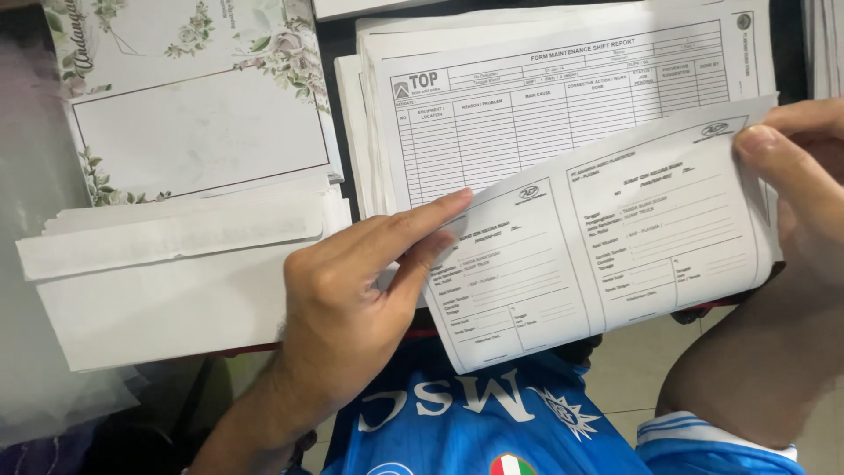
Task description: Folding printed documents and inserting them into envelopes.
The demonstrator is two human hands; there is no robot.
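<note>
The printed form sheet [607, 246] is lying with its long axis running from lower left up to upper right, stretched between both hands over the stack of ruled forms [545, 97] on the desk. The left hand [352, 308] is pinching its near-left edge with narrow fingers, index laid along the top. The right hand [796, 176] is gripping the far-right corner.

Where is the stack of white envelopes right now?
In the head view, the stack of white envelopes lies at the left, just left of the left hand, below the floral-bordered card.
</note>
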